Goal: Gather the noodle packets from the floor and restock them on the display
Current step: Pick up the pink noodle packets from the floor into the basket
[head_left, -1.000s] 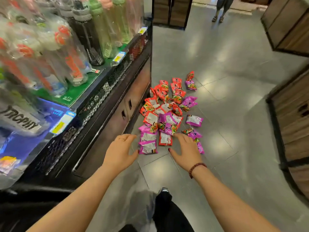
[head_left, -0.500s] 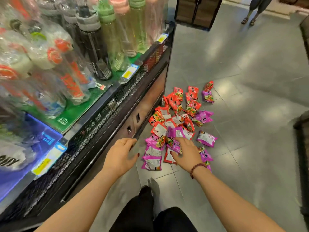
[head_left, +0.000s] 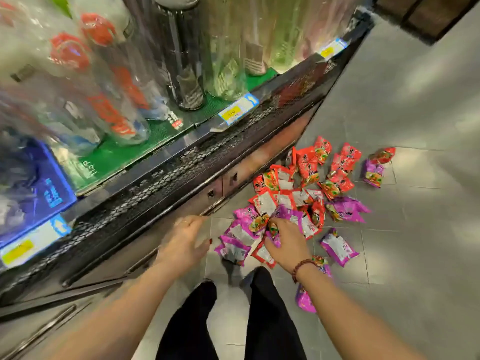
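A heap of red and purple noodle packets [head_left: 298,193] lies on the grey tile floor beside the display's base. My right hand [head_left: 288,245], with a bead bracelet at the wrist, is down on the near edge of the heap. Its thumb and curled fingers pinch a purple noodle packet [head_left: 273,233]. My left hand [head_left: 181,245] hovers to the left of the heap with relaxed fingers and holds nothing. One purple packet [head_left: 337,248] lies apart on the right, another purple packet [head_left: 304,300] is partly hidden under my right forearm.
The display [head_left: 181,162] on the left has a black mesh front, price tags and wrapped bottles [head_left: 181,61] on a green mat. Drawers [head_left: 233,178] run along its base. My legs in black trousers [head_left: 270,320] stand just before the heap. Open floor lies to the right.
I have leaned in closer to the floor. My right hand has gone from lying flat on the packets to curling round a purple one. My left hand stays beside the heap.
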The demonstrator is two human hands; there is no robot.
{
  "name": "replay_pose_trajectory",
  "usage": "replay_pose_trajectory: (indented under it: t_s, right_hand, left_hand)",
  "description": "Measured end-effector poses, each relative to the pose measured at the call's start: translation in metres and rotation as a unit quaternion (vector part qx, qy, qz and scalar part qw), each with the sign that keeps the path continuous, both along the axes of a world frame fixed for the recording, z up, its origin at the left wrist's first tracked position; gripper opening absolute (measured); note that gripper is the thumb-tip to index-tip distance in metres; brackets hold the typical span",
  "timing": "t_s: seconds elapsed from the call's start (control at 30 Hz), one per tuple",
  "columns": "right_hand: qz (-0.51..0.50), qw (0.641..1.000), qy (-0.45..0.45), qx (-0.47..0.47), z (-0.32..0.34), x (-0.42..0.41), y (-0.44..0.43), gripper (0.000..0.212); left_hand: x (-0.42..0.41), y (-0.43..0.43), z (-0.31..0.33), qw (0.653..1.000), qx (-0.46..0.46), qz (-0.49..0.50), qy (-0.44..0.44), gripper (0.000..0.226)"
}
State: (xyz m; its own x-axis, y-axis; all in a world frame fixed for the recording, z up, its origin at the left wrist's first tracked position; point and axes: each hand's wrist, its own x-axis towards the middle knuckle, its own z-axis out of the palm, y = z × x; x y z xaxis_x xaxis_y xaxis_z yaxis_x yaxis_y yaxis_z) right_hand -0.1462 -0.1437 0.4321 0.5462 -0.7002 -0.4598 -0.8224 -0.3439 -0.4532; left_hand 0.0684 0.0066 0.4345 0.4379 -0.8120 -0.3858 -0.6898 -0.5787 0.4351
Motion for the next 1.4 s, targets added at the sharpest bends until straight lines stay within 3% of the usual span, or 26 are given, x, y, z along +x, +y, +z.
replay_pose_trajectory:
  t_s: [0.13, 0.37, 0.73, 0.9, 1.07, 1.27, 1.33, 1.4]
  right_hand:
    - [0.044, 0.999, 0.015, 0.026, -0.046, -0.002, -0.041, 0.044]
    - [0.088, 0.993, 0.021, 0.077, -0.166, 0.003, -0.083, 0.050]
    - [0.002, 0.989, 0.040, 0.139, -0.433, -0.001, -0.075, 0.041]
    - [-0.060, 0.986, 0.048, 0.148, -0.524, -0.004, -0.069, 0.047]
    - [-0.184, 0.960, 0.059, 0.203, -0.574, -0.002, -0.060, 0.067]
    - [-0.306, 0.902, -0.042, 0.301, -0.589, 0.005, -0.042, 0.032]
    - [-0.309, 0.898, -0.077, 0.302, -0.592, 0.007, -0.031, 0.023]
    - [-0.280, 0.910, -0.100, 0.289, -0.588, 0.011, -0.022, 0.026]
  left_hand:
    - [-0.029, -0.011, -0.039, 0.989, 0.065, 0.131, 0.028, 0.063]
    - [-0.078, -0.024, -0.154, 0.951, 0.024, 0.292, 0.100, 0.061]
    - [-0.110, -0.031, -0.416, 0.895, 0.040, 0.415, 0.159, 0.070]
    - [-0.118, -0.040, -0.514, 0.844, 0.025, 0.492, 0.211, 0.074]
    - [-0.132, -0.043, -0.587, 0.784, 0.085, 0.542, 0.291, 0.104]
    - [-0.144, -0.054, -0.620, 0.706, 0.014, 0.605, 0.368, 0.113]
    - [-0.140, -0.055, -0.625, 0.687, -0.004, 0.618, 0.382, 0.103]
    - [-0.133, -0.053, -0.621, 0.670, -0.034, 0.641, 0.373, 0.067]
